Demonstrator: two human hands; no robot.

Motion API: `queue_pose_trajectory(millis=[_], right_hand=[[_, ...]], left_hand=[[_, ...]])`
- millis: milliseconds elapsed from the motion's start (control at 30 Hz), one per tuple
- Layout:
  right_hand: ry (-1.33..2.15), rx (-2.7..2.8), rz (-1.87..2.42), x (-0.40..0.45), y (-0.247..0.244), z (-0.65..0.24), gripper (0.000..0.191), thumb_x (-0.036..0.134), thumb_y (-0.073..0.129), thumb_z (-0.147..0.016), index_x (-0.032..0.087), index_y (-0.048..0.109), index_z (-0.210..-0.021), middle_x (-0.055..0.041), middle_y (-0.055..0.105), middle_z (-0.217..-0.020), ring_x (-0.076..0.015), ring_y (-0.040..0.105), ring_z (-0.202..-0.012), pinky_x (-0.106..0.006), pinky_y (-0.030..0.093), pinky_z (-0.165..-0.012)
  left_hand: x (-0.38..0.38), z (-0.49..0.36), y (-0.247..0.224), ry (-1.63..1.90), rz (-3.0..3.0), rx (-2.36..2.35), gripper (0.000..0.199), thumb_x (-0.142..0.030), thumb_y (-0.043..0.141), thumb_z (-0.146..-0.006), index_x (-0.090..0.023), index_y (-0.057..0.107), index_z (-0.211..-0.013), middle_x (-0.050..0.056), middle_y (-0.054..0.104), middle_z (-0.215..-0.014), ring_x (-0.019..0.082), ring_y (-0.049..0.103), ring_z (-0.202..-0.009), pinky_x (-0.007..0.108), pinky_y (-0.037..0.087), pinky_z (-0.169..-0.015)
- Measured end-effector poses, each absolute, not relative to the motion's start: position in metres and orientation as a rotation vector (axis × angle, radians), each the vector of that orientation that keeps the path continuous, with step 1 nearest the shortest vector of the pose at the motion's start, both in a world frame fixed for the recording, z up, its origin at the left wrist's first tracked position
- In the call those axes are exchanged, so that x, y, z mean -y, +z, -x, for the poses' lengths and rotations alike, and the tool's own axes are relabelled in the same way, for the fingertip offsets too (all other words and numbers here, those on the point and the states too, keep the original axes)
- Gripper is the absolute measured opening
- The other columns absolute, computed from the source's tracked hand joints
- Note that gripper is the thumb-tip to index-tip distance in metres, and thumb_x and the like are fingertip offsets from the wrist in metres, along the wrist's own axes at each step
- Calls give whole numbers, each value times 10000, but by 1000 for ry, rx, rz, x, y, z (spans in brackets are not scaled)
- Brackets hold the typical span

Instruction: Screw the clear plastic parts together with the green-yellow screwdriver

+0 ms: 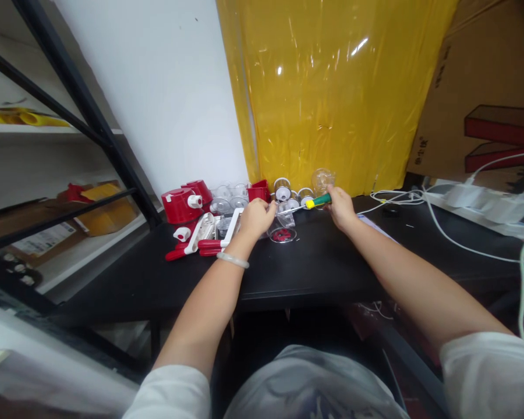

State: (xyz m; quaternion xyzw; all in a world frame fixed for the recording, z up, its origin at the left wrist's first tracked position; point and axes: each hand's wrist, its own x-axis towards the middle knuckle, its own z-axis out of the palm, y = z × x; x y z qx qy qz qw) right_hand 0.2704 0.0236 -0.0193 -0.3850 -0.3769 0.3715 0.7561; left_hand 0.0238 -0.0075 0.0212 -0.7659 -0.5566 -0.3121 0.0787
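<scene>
My right hand (341, 208) is closed around the green and yellow handle of a screwdriver (318, 201). Its metal shaft points left, towards the fingertips of my left hand (257, 216). Those fingers are pinched at a clear plastic part (285, 215), whose shape is partly hidden. Just below it, a clear round dish (283, 235) with small red pieces inside rests on the black table. White frames with red handles (210, 247) lie to the left of my left hand. Behind my right hand stands a clear round cup (322, 179).
Red housings (179, 205) and clear cups (222, 198) stand at the table's back left. Several metal-rimmed cylinders (282, 188) are near a yellow plastic sheet (332, 93). White cables and a power strip (484, 201) lie on the right, before a cardboard box (484, 75).
</scene>
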Motion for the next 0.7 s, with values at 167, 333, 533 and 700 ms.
queue_pose_trajectory(millis=[167,333,533,700], right_hand=[[900,692,703,-17,-13,-263,188,316,690,-725,214,535,-695,42,540,-761,-101,516,-643,-218,451,-505],[676,771,787,-15,-22,-266,304,485,639,-803,220,539,-693,28,552,-775,-112,523,-684,-198,414,-500],[581,816,939,-22,-30,-267,411,584,721,-749,227,520,-712,52,477,-672,-101,468,-596,-209,410,-496],[716,686,771,-29,-27,-262,337,485,695,-692,234,480,-761,45,524,-752,-111,515,-638,-222,430,-505]], left_hand=[[11,-25,22,-949,2289,1688,474,-425,435,-1022,-170,749,-775,136,746,-995,258,692,-990,341,490,-877],[12,-26,22,-965,2283,1710,457,-423,447,-1020,-173,758,-798,131,749,-1018,250,691,-1001,335,495,-890],[12,-26,23,-945,2294,1695,469,-423,439,-1020,-168,758,-789,133,748,-1017,256,690,-1005,334,490,-884],[10,-25,23,-930,2280,1692,485,-434,434,-1019,-169,749,-763,135,749,-973,251,693,-955,329,486,-839]])
